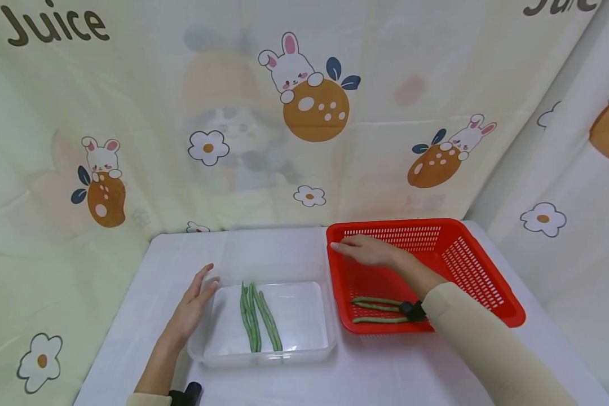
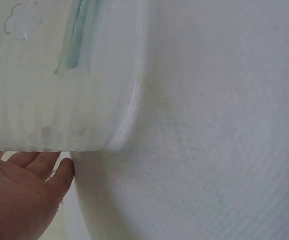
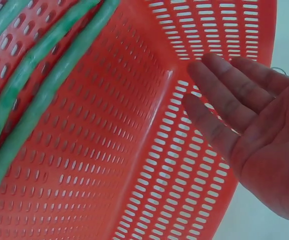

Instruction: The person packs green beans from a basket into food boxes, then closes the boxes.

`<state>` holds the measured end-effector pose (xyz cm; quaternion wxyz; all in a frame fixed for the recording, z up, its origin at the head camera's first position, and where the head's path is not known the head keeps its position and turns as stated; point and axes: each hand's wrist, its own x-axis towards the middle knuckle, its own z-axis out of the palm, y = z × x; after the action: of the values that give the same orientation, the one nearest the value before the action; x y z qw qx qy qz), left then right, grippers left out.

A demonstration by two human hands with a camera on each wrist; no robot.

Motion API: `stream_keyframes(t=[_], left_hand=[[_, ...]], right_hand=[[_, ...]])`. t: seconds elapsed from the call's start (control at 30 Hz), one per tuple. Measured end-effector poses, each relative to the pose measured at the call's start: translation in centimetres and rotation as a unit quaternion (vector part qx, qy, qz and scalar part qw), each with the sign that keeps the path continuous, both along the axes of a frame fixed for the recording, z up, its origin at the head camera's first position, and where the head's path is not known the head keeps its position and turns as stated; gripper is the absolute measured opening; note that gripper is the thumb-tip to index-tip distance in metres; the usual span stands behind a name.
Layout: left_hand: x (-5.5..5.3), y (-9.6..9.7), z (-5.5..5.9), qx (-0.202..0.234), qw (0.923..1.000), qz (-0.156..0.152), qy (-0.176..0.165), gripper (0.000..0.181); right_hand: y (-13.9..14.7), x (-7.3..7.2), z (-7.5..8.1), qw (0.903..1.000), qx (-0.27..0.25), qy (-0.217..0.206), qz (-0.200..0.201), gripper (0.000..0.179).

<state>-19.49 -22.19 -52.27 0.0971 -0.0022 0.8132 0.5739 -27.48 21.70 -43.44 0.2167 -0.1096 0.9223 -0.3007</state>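
A clear plastic box [image 1: 314,352] holds several green beans [image 1: 251,318] lying lengthwise. Beside its left wall is my left hand [image 1: 190,307], fingers extended along the rim; in the left wrist view that hand [image 2: 24,195] appears beyond the edge of the box [image 2: 104,100]. My right hand [image 1: 367,250] is over the back left part of a red plastic basket [image 1: 487,282]. Its fingers [image 3: 219,92] are spread loosely with nothing in them, as the right wrist view shows. More green beans [image 1: 378,320] lie at the front of the basket, partly covered by the right wrist.
Box and basket stand side by side on a white-covered table [image 1: 385,372]. Behind rises a curtain [image 1: 243,186] printed with rabbits, fruit and flowers. Black wrist cameras [image 1: 188,393] are strapped on both wrists. The basket has slotted walls and a raised rim.
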Motion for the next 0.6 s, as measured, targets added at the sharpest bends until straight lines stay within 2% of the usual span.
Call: stream_keyframes(t=[0.13,0.4,0.47,0.6], left_hand=[[-0.1,-0.1,-0.1,0.000,1.0000,-0.001,0.001,0.061],[-0.1,-0.1,-0.2,0.000,1.0000,0.001,-0.006,0.062],[-0.1,-0.1,-0.2,-0.001,1.0000,0.001,-0.004,0.062],[-0.1,-0.1,-0.2,-0.002,1.0000,0.000,-0.001,0.064]], right_hand=[[0.3,-0.2,-0.3,0.9999,0.005,-0.013,0.008,0.070],[0.4,-0.3,-0.6,0.9988,0.032,0.002,0.038,0.063],[0.7,-0.3,-0.6,0.9975,0.034,0.000,0.062,0.051],[1.3,-0.3,-0.9,0.9920,0.045,-0.028,0.114,0.028]])
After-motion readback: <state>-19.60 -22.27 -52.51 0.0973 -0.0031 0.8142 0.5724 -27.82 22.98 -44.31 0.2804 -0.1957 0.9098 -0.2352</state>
